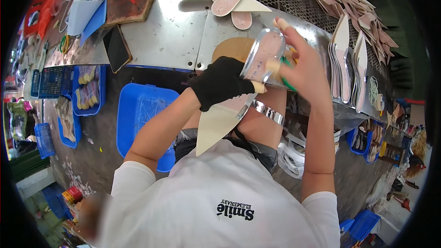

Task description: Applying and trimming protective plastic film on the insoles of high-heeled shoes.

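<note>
Hands together above the steel worktop point(161, 36): black-gloved left hand point(220, 82) and bare right hand point(305, 71), fingers clamped on a clear-wrapped pink insole point(265, 50).

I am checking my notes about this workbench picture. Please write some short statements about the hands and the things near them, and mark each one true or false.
1. The left hand wears a black glove. True.
2. The right hand wears a black glove too. False: it is bare, with tape on some fingertips.
3. Both hands hold a clear shoe-shaped form with a pink insole. True.
4. A dark phone lies on the metal bench. True.
5. The bin under the left forearm is red. False: it is blue.
</note>
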`<state>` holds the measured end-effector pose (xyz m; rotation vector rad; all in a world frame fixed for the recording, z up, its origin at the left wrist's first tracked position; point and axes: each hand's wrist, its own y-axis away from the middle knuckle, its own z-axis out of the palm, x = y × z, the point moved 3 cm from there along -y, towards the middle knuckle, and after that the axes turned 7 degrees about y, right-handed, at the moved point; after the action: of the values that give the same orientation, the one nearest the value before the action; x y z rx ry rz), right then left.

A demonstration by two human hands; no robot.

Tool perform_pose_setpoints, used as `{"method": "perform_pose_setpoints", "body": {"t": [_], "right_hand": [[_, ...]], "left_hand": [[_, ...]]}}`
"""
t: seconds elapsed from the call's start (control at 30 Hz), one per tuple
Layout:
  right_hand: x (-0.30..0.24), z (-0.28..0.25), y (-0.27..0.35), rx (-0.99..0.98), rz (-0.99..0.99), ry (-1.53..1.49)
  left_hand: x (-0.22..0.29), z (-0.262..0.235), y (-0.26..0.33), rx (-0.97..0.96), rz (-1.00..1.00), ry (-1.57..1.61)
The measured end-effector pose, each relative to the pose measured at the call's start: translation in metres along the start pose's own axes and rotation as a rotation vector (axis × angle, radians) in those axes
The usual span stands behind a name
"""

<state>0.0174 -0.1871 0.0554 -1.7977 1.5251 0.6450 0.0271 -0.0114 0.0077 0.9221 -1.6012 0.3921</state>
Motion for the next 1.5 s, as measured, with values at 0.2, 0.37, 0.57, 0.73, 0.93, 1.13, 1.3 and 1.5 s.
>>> {"method": "perform_pose_setpoints", "body": {"t": [0.2, 0.37, 0.57, 0.73, 0.93, 1.13, 1.3, 1.5], "right_hand": [[0.010, -0.007, 0.004, -0.029, 0.081, -0.153], [0.016, 0.004, -0.013, -0.101, 0.121, -0.754], [0.000, 0.014, -0.014, -0.268, -0.120, -0.908], [0.012, 0.000, -0.024, 0.131, 0.200, -0.172], [-0.011, 0.025, 0.013, 0.161, -0.197, -0.226], [0.020, 0.008, -0.004, 0.262, -0.042, -0.515], [0.049, 0.003, -0.005, 0.280, 0.192, -0.664], [0.059, 0.001, 0.004, 0.254, 0.121, -0.520]], "left_hand": [[0.013, -0.004, 0.004, -0.033, 0.116, -0.108], [0.001, 0.009, 0.001, -0.143, 0.086, 0.184], [-0.012, 0.046, -0.002, -0.772, 0.419, 0.893], [-0.028, 0.040, -0.008, -0.055, 0.121, 0.912], [-0.042, 0.026, -0.005, 0.066, -0.034, 0.997], [-0.021, 0.021, 0.000, 0.005, -0.017, 1.007], [-0.021, 0.022, -0.002, 0.112, 0.098, 0.559], [-0.036, 0.009, 0.003, -0.142, 0.090, 0.477]]}}
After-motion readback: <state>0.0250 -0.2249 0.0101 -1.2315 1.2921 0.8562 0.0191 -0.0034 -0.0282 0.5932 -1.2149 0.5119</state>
